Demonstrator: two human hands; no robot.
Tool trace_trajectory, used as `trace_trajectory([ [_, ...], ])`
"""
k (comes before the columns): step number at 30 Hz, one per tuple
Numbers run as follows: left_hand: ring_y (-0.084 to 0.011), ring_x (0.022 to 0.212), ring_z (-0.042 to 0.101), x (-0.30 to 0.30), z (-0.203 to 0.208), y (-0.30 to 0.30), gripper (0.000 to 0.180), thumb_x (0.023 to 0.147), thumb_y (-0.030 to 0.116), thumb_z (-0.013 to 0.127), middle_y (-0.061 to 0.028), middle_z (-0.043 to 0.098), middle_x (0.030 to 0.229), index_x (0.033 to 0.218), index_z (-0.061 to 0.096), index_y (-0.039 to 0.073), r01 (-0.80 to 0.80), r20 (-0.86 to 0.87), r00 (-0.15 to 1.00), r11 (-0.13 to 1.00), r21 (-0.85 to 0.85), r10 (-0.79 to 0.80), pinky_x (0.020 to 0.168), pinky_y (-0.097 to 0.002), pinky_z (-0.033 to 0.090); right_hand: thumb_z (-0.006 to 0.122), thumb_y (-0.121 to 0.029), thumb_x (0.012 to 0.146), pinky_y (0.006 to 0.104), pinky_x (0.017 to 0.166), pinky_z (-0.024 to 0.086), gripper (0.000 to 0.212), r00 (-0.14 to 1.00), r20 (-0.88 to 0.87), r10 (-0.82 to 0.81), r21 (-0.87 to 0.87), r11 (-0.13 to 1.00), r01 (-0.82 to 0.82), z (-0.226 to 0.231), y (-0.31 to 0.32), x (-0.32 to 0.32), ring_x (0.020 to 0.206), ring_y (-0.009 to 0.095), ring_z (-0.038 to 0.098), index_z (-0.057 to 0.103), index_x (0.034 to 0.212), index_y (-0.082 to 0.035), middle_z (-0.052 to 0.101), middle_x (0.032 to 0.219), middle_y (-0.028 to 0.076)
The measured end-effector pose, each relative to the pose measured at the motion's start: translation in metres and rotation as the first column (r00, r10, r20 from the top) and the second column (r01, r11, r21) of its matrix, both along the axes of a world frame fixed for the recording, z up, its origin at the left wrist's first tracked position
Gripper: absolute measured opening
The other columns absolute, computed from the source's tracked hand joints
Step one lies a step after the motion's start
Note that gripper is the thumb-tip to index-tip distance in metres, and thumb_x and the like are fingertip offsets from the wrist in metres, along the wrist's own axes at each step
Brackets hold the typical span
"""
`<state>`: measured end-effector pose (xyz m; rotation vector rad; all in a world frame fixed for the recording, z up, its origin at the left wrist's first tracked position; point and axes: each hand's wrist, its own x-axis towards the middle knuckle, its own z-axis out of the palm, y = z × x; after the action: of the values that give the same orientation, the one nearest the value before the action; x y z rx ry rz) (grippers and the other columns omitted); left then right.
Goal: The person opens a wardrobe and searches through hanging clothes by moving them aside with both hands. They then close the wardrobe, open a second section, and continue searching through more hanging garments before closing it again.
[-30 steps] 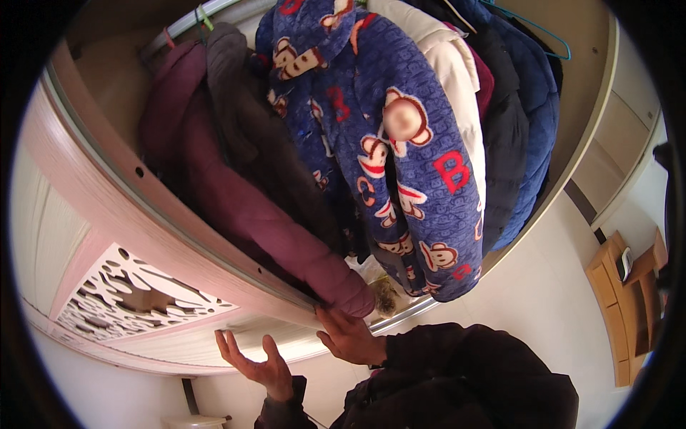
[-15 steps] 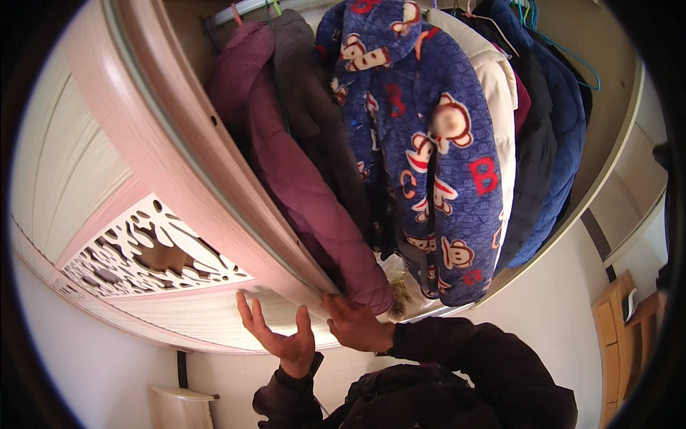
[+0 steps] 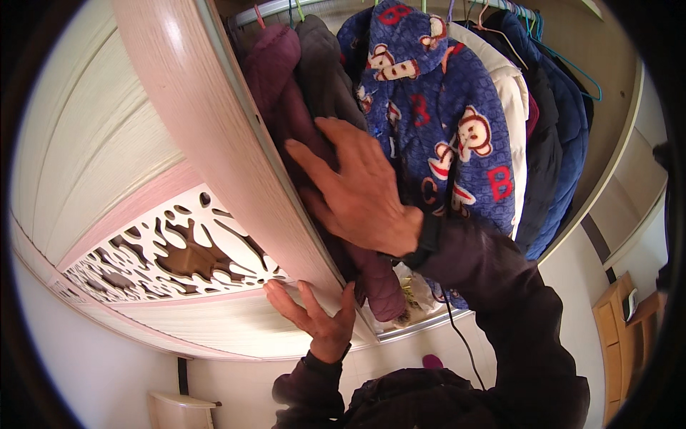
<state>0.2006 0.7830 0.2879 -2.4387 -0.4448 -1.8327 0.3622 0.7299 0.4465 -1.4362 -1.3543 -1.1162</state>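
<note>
The wardrobe's sliding door (image 3: 179,93), pink-framed with cream panels and a white cut-out inset (image 3: 193,250), stands on the left. My left hand (image 3: 321,318) is open with fingers spread, its fingertips on the door's lower part near the inset. Higher up, my right hand (image 3: 368,189) is open too, fingers apart, just right of the door's edge. It is in front of a purple quilted coat (image 3: 275,68) and a dark grey coat (image 3: 325,61); whether it touches them I cannot tell. A blue fleece garment (image 3: 421,136) with monkey faces hangs beside it, partly hidden by my right forearm.
A white coat (image 3: 504,86) and dark blue jackets (image 3: 564,136) hang farther right from the metal rail (image 3: 275,10). Clear plastic bags (image 3: 421,293) lie at the wardrobe's bottom. A black cord (image 3: 461,339) hangs below my right sleeve. Wooden drawers (image 3: 613,336) stand at right.
My right hand has left the door's lower edge and risen to the coats, its fingers spreading. The left hand has shifted right onto the door. The door's edge sits farther right in view.
</note>
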Motion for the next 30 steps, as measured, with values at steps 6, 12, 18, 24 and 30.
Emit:
trace_trajectory([
  [6, -0.0577, 0.149, 0.019, 0.002, 0.000, -0.001, 0.096, 0.080, 0.023, 0.084, -0.0382, 0.015, 0.160, 0.155, 0.028, -0.002, -0.030, -0.018, 0.999, 0.999, -0.023, 0.030, 0.116, -0.0677, 0.028, 0.065, -0.013, 0.082, 0.0511, 0.105, 0.039, 0.045, 0.989, 0.117, -0.088, -0.055, 0.994, 0.095, 0.000, 0.031, 0.026, 0.123, 0.039, 0.053, 0.066, 0.127, -0.013, 0.054, 0.131, 0.023],
  [12, -0.0558, 0.149, 0.021, 0.000, -0.002, 0.010, 0.097, 0.079, 0.021, 0.082, -0.0380, 0.016, 0.160, 0.155, 0.026, -0.005, -0.044, -0.014, 0.999, 0.999, -0.014, 0.044, 0.118, -0.0674, 0.025, 0.068, -0.002, 0.071, 0.0429, 0.094, 0.047, 0.051, 0.969, 0.224, -0.102, -0.118, 0.984, 0.130, 0.001, -0.003, 0.079, 0.110, 0.035, 0.059, 0.069, 0.121, -0.015, 0.057, 0.127, 0.019],
  [18, -0.0575, 0.149, 0.017, 0.005, 0.005, -0.007, 0.098, 0.083, 0.029, 0.082, -0.0382, 0.013, 0.161, 0.156, 0.025, -0.002, -0.110, -0.058, 0.992, 0.994, -0.024, 0.108, 0.116, -0.0703, 0.023, 0.069, 0.002, 0.078, 0.0446, 0.096, 0.050, 0.059, 0.975, 0.217, 0.054, -0.225, 0.974, -0.004, 0.011, -0.055, 0.141, 0.114, 0.038, 0.060, 0.065, 0.133, -0.017, 0.056, 0.134, 0.020],
  [24, -0.0564, 0.148, 0.022, 0.002, 0.007, -0.003, 0.100, 0.079, 0.023, 0.085, -0.0399, 0.018, 0.159, 0.155, 0.027, -0.005, -0.133, -0.094, 0.987, 0.990, -0.050, 0.128, 0.118, -0.0654, 0.023, 0.056, 0.003, 0.089, 0.0351, 0.094, 0.050, 0.048, 0.981, 0.059, 0.186, -0.412, 0.899, -0.146, 0.025, -0.070, 0.159, 0.118, 0.039, 0.062, 0.062, 0.135, -0.009, 0.055, 0.136, 0.023],
  [30, -0.0516, 0.147, 0.029, 0.006, 0.008, 0.003, 0.104, 0.077, 0.025, 0.088, -0.0359, 0.027, 0.157, 0.154, 0.027, -0.008, -0.187, -0.068, 0.979, 0.981, 0.059, 0.191, 0.118, -0.0610, 0.029, 0.058, 0.009, 0.083, 0.0372, 0.087, 0.049, 0.049, 0.928, 0.174, 0.330, -0.367, 0.896, -0.250, 0.030, -0.065, 0.175, 0.096, 0.037, 0.061, 0.064, 0.129, -0.008, 0.061, 0.109, 0.017],
])
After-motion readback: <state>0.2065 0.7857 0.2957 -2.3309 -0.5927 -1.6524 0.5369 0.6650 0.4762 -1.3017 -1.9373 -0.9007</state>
